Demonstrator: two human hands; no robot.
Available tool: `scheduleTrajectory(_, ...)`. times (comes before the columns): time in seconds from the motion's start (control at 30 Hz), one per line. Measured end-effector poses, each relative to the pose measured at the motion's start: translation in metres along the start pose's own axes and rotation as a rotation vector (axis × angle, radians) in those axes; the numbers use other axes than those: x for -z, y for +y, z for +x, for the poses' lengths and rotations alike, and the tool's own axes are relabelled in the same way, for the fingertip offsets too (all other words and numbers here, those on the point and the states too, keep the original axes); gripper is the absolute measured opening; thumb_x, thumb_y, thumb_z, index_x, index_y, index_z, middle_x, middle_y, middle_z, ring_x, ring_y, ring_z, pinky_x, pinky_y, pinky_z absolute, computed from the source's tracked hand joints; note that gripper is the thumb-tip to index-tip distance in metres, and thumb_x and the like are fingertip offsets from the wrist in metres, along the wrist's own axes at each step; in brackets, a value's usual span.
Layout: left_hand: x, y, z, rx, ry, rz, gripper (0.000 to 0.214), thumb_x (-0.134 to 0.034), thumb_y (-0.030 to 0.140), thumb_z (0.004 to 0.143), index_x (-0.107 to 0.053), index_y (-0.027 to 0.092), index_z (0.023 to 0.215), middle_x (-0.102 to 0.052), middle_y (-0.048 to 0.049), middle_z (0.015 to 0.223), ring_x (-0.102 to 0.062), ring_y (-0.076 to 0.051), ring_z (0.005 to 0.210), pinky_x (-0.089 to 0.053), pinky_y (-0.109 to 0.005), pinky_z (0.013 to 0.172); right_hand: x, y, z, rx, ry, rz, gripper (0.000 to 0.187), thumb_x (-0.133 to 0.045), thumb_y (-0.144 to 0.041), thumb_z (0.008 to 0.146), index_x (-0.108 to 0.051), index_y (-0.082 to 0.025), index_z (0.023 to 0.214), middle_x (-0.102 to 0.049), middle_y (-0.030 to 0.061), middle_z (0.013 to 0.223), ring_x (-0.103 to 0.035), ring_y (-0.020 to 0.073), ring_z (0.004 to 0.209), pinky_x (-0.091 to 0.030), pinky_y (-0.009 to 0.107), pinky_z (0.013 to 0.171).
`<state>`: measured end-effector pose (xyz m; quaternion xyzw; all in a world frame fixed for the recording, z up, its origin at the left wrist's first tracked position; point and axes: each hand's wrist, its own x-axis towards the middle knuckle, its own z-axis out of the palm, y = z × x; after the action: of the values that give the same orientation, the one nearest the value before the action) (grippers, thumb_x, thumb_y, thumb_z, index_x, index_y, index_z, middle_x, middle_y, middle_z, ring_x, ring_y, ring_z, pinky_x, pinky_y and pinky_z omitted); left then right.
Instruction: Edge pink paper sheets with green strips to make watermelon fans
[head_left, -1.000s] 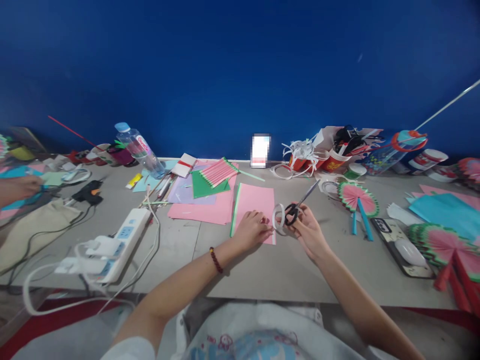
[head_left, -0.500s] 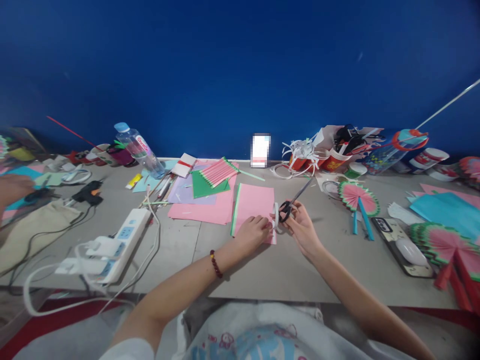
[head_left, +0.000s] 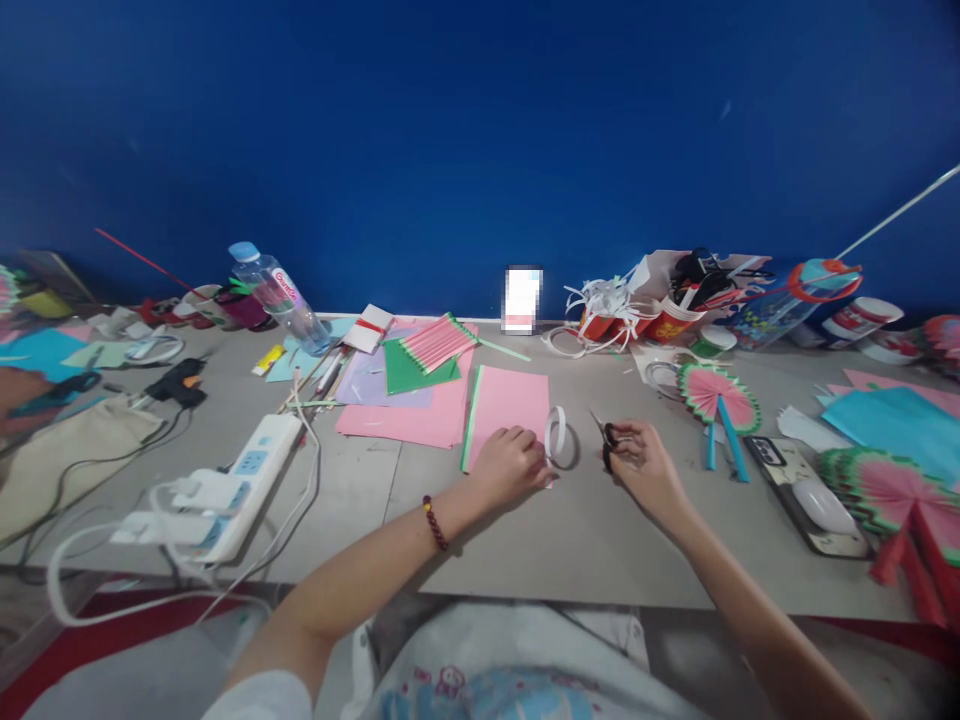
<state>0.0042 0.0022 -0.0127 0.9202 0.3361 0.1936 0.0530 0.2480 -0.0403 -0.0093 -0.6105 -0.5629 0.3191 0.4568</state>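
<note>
My left hand [head_left: 512, 465] rests on the near corner of a pink paper sheet [head_left: 510, 400] with a green strip along its left edge. Its fingers pinch the end of white tape from a roll [head_left: 556, 436] that stands on edge just right of the sheet. To the right of the roll, my right hand [head_left: 646, 462] holds black-handled scissors [head_left: 606, 441], blades pointing up and left, low over the table. The two hands are apart.
A grey table [head_left: 570, 540] carries coloured papers [head_left: 409, 375], a folded pink fan [head_left: 718, 398], a phone [head_left: 799, 490], a power strip [head_left: 247, 470], a glue gun [head_left: 176, 382], a water bottle [head_left: 277, 297] and cups of scraps [head_left: 637, 315]. Another person's hand [head_left: 15, 390] shows at far left.
My right hand has drawn the scissors away to the right and lowered them. The tape roll now stands free between the hands. The left hand stayed on the pink sheet.
</note>
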Motion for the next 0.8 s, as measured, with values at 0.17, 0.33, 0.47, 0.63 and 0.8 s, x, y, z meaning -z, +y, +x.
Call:
scheduleTrajectory(0.17, 0.000, -0.001, 0.000, 0.029, 0.038, -0.037, 0.025, -0.057, 0.041, 0.090, -0.066, 0.018, 0.085, -0.062, -0.0075, 0.091, -0.057, -0.021, 0.090, -0.041, -0.035, 0.078, 0.029, 0.007, -0.005, 0.131, -0.035, -0.356, 0.029, -0.064, -0.038, 0.074, -0.058, -0.022, 0.098, -0.062, 0.0039, 0.078, -0.058, 0.0192, 0.066, -0.052, 0.036, 0.069)
scheduleTrajectory(0.33, 0.002, 0.003, 0.001, 0.119, 0.077, -0.144, 0.024, -0.059, 0.042, 0.089, -0.064, 0.018, 0.089, -0.065, -0.0070, 0.091, -0.058, -0.021, 0.088, -0.042, -0.035, 0.080, 0.052, 0.010, -0.012, 0.191, -0.161, -0.467, 0.025, -0.059, -0.034, 0.076, -0.064, -0.024, 0.098, -0.065, 0.0061, 0.086, -0.057, 0.0189, 0.064, -0.049, 0.033, 0.063)
scheduleTrajectory(0.47, 0.005, 0.003, 0.002, 0.180, 0.116, -0.249, 0.026, -0.060, 0.040, 0.087, -0.062, 0.019, 0.104, -0.067, -0.0061, 0.097, -0.059, -0.022, 0.092, -0.041, -0.035, 0.083, 0.053, 0.011, -0.015, 0.188, -0.215, -0.517, 0.024, -0.060, -0.033, 0.076, -0.065, -0.023, 0.098, -0.067, 0.0069, 0.093, -0.057, 0.0180, 0.064, -0.049, 0.033, 0.064)
scheduleTrajectory(0.63, 0.011, -0.001, 0.008, 0.268, 0.102, -0.577, 0.013, -0.060, 0.029, 0.086, -0.066, 0.019, 0.092, -0.067, -0.0023, 0.089, -0.061, -0.016, 0.084, -0.043, -0.030, 0.080, 0.043, 0.003, -0.013, 0.168, -0.240, -0.546, 0.022, -0.059, -0.033, 0.077, -0.066, -0.023, 0.095, -0.068, 0.0064, 0.094, -0.060, 0.0197, 0.069, -0.049, 0.034, 0.068)
scheduleTrajectory(0.8, 0.013, -0.004, 0.011, 0.334, 0.115, -0.769, 0.017, -0.061, 0.030, 0.084, -0.067, 0.016, 0.077, -0.066, -0.0042, 0.084, -0.060, -0.016, 0.079, -0.046, -0.028, 0.075, 0.045, -0.002, -0.012, 0.153, -0.228, -0.552, 0.021, -0.060, -0.033, 0.076, -0.067, -0.024, 0.094, -0.069, 0.0059, 0.094, -0.062, 0.0204, 0.069, -0.049, 0.033, 0.065)
